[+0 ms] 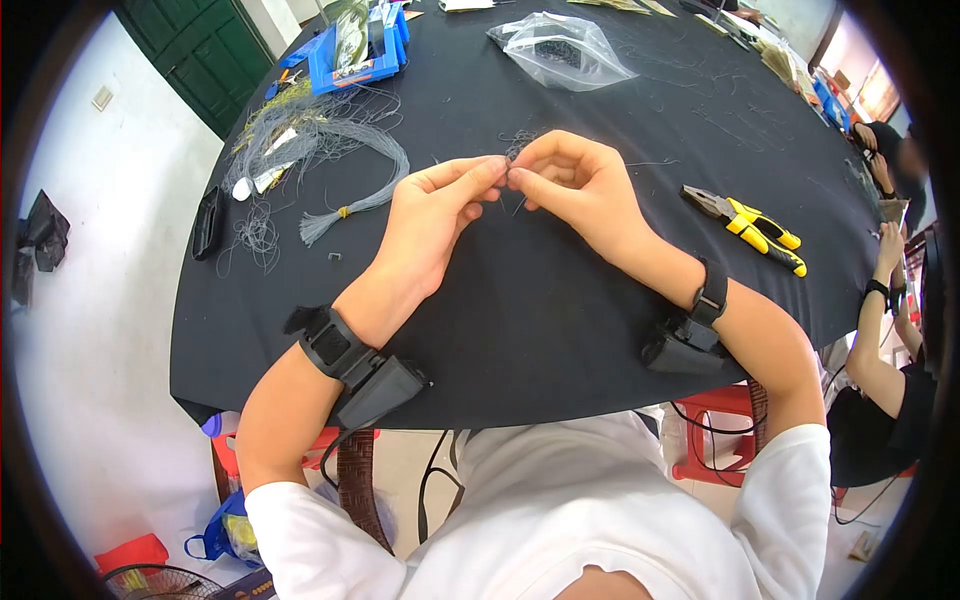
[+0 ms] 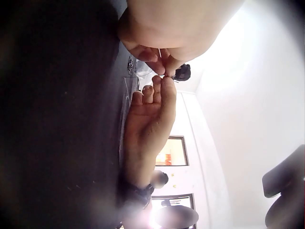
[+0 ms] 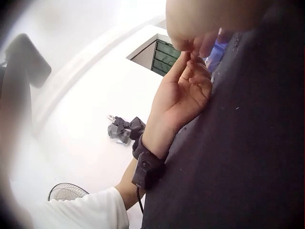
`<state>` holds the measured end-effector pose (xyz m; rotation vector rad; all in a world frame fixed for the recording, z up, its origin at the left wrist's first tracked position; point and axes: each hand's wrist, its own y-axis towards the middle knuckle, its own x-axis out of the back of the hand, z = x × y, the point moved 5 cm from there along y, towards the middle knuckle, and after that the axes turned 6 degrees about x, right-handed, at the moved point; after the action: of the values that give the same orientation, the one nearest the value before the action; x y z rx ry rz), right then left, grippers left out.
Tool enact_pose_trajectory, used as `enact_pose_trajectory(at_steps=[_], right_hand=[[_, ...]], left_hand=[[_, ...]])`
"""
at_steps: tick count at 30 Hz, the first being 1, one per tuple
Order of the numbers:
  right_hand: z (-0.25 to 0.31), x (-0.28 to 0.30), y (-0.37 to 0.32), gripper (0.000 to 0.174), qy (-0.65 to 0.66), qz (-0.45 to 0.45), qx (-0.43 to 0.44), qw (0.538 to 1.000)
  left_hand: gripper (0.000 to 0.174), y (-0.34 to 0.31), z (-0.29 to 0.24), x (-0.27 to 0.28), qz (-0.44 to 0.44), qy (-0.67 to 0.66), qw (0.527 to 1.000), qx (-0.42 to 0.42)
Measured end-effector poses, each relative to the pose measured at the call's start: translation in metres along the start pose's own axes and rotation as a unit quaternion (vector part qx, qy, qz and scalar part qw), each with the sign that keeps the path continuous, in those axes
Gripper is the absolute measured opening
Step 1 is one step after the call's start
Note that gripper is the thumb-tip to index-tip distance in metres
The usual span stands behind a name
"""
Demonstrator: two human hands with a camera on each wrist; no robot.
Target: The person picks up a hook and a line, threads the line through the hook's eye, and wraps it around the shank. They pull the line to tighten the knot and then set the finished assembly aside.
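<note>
My left hand [image 1: 430, 215] and right hand [image 1: 592, 195] meet fingertip to fingertip above the black tablecloth. Thumb and forefinger of each pinch a thin grey strand, mostly hidden by the fingers. In the left wrist view a pale bit of strand [image 2: 160, 53] shows between the left fingers, and the right hand [image 2: 150, 117] reaches up to them. The right wrist view has the left hand [image 3: 180, 98] with its other fingers loosely curled. Just beyond the fingertips lies a small tangle of strands [image 1: 520, 142].
Yellow-and-black pliers [image 1: 745, 225] lie on the right. At left are a bundle of grey strands [image 1: 375, 195] with a yellow tie, loose coils [image 1: 255, 240] and a black case [image 1: 207, 224]. Farther back are a blue tray [image 1: 360, 72] and a clear plastic bag [image 1: 530, 60]. Another person sits at right.
</note>
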<state>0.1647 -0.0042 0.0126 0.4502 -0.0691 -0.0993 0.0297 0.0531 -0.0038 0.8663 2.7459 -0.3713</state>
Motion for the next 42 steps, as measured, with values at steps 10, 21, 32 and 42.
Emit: enact_pose_trajectory(at_steps=[10,21,32,42], right_hand=[[-0.001,0.002,-0.001,0.014,-0.041,-0.006,-0.005,0.999],[0.002,-0.001,-0.002,0.012,-0.122,0.014,0.004,0.992],[0.014,-0.001,0.001,0.011,-0.220,0.017,0.087,0.971],[0.006,0.001,0.006,0.011,-0.217,-0.017,0.072,0.973]], left_hand=[[0.016,0.000,0.001,0.000,0.008,0.000,1.000,-0.007],[0.020,-0.002,-0.005,0.000,0.000,0.043,0.998,-0.036],[0.016,0.005,-0.004,0.000,0.000,0.076,0.994,-0.073],[0.016,0.008,-0.003,0.002,-0.009,0.072,0.996,-0.058]])
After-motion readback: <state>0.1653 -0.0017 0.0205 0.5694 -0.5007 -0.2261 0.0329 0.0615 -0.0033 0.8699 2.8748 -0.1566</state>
